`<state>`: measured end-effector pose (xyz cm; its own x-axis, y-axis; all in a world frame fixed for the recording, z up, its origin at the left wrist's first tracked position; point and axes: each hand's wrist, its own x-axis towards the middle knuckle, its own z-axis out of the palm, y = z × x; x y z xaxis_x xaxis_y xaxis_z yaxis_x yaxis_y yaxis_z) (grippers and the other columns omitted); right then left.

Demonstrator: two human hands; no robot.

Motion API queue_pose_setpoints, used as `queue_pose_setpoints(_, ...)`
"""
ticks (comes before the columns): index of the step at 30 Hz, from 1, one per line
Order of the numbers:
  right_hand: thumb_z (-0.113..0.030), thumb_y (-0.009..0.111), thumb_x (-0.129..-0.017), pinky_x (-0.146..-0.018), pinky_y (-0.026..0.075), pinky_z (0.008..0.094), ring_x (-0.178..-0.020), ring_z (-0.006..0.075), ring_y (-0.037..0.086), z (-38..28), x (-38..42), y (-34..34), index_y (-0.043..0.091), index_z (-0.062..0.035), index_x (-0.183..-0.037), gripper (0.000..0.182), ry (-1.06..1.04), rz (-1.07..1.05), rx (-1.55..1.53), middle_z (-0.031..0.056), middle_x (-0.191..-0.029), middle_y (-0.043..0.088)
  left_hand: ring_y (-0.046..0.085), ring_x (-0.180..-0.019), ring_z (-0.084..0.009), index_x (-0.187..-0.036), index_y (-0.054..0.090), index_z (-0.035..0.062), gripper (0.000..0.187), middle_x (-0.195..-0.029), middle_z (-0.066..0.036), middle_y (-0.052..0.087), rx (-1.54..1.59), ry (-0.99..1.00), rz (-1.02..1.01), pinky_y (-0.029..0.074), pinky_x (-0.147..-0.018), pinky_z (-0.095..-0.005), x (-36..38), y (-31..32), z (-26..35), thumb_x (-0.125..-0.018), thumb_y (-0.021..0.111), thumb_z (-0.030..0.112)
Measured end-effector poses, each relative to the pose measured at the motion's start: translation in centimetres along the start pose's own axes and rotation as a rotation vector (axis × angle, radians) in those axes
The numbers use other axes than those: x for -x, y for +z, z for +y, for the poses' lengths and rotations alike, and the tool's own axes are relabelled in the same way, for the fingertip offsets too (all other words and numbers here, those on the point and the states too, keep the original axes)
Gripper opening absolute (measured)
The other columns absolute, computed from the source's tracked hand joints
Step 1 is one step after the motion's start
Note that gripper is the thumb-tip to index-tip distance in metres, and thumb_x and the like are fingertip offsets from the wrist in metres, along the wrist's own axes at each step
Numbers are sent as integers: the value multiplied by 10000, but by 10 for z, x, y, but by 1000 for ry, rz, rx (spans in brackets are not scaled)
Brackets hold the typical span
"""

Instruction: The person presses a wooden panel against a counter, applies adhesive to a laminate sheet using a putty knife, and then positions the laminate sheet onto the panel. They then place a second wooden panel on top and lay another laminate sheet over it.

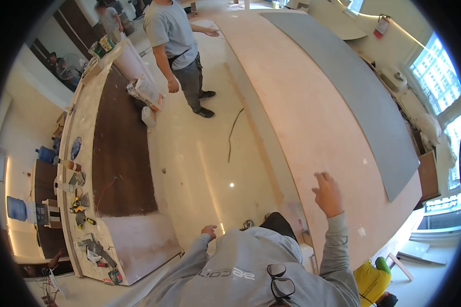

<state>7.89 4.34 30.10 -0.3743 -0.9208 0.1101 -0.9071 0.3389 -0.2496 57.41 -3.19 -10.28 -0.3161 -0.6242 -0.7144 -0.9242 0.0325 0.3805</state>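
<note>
My right hand is raised over the near part of a long pinkish board, its fingers apart and nothing in them. On that board lies a long grey sheet, beyond my fingertips and to the right. Low beside my body, my left hand hangs above the pale floor, holding nothing, its fingers loosely bent and apart. My glasses hang at the chest of my grey top.
A co-worker stands between the board and a long brown-fronted counter on the left. Tools, including a cordless drill, lie on the counter. A dark strip lies on the floor. A person in yellow is at lower right.
</note>
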Motion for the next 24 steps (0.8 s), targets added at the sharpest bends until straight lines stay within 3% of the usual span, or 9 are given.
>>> queue_pose_setpoints(2, 23, 681, -778, -876, 516, 459, -1110, 356, 608, 25, 11, 46, 625, -58, -1221, 454, 81, -156, -315, 202, -1085, 648, 707, -1041, -242, -1333, 646, 192, 589, -1102, -118, 741, 69, -63, -22, 570, -909, -359, 7, -9, 4, -758, 772, 195)
queue_pose_setpoints(4, 17, 700, -763, -856, 522, 458, -1039, 375, 641, 34, 21, 98, 671, -35, -1118, 360, 2, -164, -410, 207, -1041, 680, 683, -1116, -252, -1321, 654, 191, 622, -1221, -112, 708, 101, -147, -76, 546, -976, -358, 23, -26, 15, -722, 822, 202)
queue_pose_setpoints(7, -50, 723, -802, -738, 530, 445, -850, 398, 672, 13, 8, 122, 700, -31, -991, 192, 211, -483, -685, 192, -877, 686, 685, -1106, -254, -1316, 659, 191, 653, -1240, -110, 699, 140, -251, -103, 551, -970, -360, 17, -19, -3, -702, 870, 263)
queue_pose_setpoints(10, -59, 727, -818, -683, 534, 429, -747, 360, 683, 18, -36, 157, 707, -29, -953, 140, -23, -91, -562, 187, -831, 702, 682, -1113, -263, -1292, 675, 191, 645, -1256, -115, 688, 205, -347, -21, 537, -994, -387, -3, 2, -25, -695, 877, 330)
queue_pose_setpoints(12, -60, 719, -829, -737, 547, 420, -824, 350, 702, 50, -83, 185, 710, -15, -981, 159, -81, -224, -508, 200, -893, 714, 657, -1153, -290, -1280, 681, 196, 645, -1255, -126, 680, 515, -461, 36, 508, -1026, -410, 25, -28, 14, -699, 861, 409)
queue_pose_setpoints(13, -63, 726, -829, -738, 544, 428, -819, 363, 694, 47, -116, 190, 700, -9, -988, 169, -33, -278, -555, 199, -883, 709, 694, -1045, -297, -1310, 665, 212, 635, -1112, -107, 734, 80, -235, 287, 556, -921, -421, 19, -21, 11, -720, 869, 324)
queue_pose_setpoints(15, -37, 739, -812, -750, 542, 437, -810, 391, 679, 30, -168, 158, 676, -3, -1029, 228, -9, -367, -505, 202, -857, 698, 663, -1090, -331, -1301, 665, 198, 669, -1103, -154, 720, 214, -284, 296, 535, -955, -424, 32, -64, 47, -666, 872, 247)
queue_pose_setpoints(20, 15, 739, -783, -674, 529, 432, -711, 325, 677, 19, -285, 184, 676, -18, -1027, 254, -541, -56, -383, 163, -749, 673, 608, -1131, -385, -1242, 688, 182, 553, -1201, -200, 633, 388, -317, 577, 488, -1023, -434, 24, -106, 85, -696, 771, 136)
queue_pose_setpoints(24, -59, 728, -833, -659, 519, 447, -691, 344, 668, -27, -338, 176, 665, -53, -1043, 219, -371, -484, -472, 140, -706, 663, 603, -1151, -401, -1239, 696, 166, 525, -1165, -237, 660, 457, -433, 727, 476, -1036, -446, 36, -124, 107, -723, 775, 217)
